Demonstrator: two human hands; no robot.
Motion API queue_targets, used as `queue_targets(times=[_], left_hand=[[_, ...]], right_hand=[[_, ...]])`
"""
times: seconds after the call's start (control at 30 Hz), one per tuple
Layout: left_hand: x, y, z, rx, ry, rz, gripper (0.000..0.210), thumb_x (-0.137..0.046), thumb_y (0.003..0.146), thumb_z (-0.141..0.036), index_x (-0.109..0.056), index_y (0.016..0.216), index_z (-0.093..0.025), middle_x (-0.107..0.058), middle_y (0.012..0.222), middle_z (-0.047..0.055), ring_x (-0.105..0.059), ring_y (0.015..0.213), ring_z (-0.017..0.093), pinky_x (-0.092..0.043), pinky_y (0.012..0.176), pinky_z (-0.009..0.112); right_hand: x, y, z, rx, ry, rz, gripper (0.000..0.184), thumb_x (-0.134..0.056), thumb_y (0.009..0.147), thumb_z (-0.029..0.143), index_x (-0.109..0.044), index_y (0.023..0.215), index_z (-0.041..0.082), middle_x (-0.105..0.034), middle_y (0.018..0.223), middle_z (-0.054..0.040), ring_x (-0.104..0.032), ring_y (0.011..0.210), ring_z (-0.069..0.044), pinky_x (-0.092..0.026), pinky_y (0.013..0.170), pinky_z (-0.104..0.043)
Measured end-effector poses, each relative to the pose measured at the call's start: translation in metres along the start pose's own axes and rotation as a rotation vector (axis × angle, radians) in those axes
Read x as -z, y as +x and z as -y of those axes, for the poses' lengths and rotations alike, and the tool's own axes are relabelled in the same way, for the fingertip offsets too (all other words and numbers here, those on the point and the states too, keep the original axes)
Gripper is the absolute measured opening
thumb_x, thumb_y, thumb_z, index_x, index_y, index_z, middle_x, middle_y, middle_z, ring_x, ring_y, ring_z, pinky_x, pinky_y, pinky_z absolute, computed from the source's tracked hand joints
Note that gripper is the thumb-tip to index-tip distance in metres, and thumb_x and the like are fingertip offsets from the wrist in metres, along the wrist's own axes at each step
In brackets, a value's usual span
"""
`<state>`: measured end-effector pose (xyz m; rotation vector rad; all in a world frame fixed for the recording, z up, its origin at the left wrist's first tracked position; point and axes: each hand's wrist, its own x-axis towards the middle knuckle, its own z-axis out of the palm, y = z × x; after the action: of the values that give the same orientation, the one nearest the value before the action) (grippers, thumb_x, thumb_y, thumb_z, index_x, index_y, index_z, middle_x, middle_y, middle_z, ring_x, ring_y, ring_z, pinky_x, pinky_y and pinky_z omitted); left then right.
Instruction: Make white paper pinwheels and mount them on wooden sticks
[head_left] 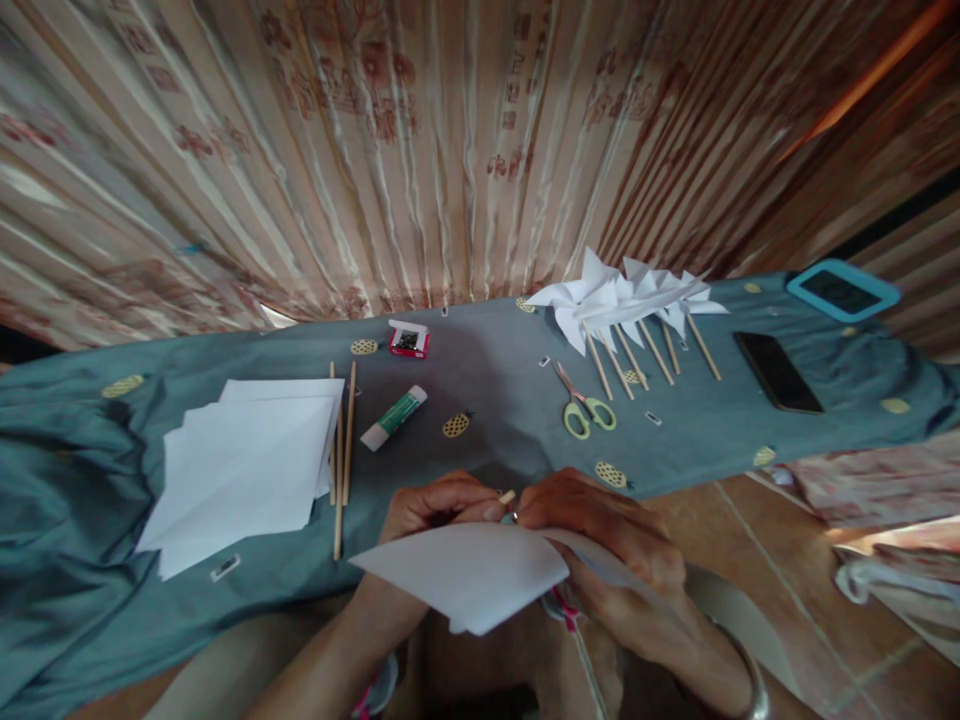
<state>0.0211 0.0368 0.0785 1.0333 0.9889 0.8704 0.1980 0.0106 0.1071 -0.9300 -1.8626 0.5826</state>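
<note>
Close to my body, both hands are closed around a folded white paper pinwheel point(472, 570). The pale end of a wooden stick point(508, 497) pokes up between my fingertips, and most of the stick is hidden. My left hand point(431, 508) pinches by the stick's end, behind the paper. Curled over the pinwheel's right side, my right hand point(600, 520) touches its centre near the stick. The paper covers part of both hands, so the exact join of stick and paper cannot be seen.
A green cloth-covered table point(495, 400) carries stacked white paper sheets point(247, 470), several wooden sticks point(346, 440), a glue stick point(394, 418), a small red box point(409, 340), green-handled scissors point(585, 405), finished-looking pinwheels point(622, 300), a phone point(778, 372) and a blue-framed device point(843, 289). A curtain point(450, 150) hangs behind.
</note>
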Motion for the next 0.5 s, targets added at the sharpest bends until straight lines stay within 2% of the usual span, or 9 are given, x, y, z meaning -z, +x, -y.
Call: queue_targets(times=[0.13, 0.27, 0.5], left_hand=[[-0.0016, 0.0004, -0.0004, 0.020, -0.034, -0.001, 0.014, -0.076, 0.064, -0.035, -0.074, 0.058, -0.022, -0.060, 0.058, 0.001, -0.051, 0.053, 0.012, -0.039, 0.047, 0.022], [-0.0010, 0.0006, -0.0004, 0.007, -0.025, -0.003, 0.006, -0.074, 0.065, -0.029, -0.077, 0.064, -0.024, -0.064, 0.063, 0.001, -0.054, 0.057, 0.013, -0.041, 0.050, 0.023], [-0.0016, -0.0001, 0.0022, -0.049, 0.003, 0.003, 0.009, -0.072, 0.068, -0.029, -0.079, 0.071, -0.025, -0.069, 0.069, 0.002, -0.062, 0.064, 0.017, -0.047, 0.056, 0.025]], right_hand=[[-0.0008, -0.0011, 0.0003, -0.006, 0.010, 0.005, 0.014, -0.053, 0.094, 0.025, -0.064, 0.096, 0.018, -0.070, 0.079, -0.0039, -0.067, 0.074, -0.015, -0.055, 0.064, -0.029], [-0.0017, -0.0018, 0.0011, -0.007, 0.015, -0.012, 0.014, -0.053, 0.094, 0.025, -0.064, 0.098, 0.018, -0.070, 0.080, -0.0051, -0.067, 0.075, -0.015, -0.056, 0.066, -0.029], [-0.0004, -0.0012, -0.0001, -0.013, 0.006, -0.003, 0.013, -0.052, 0.094, 0.021, -0.063, 0.100, 0.021, -0.071, 0.082, -0.0053, -0.069, 0.079, -0.018, -0.057, 0.067, -0.032]])
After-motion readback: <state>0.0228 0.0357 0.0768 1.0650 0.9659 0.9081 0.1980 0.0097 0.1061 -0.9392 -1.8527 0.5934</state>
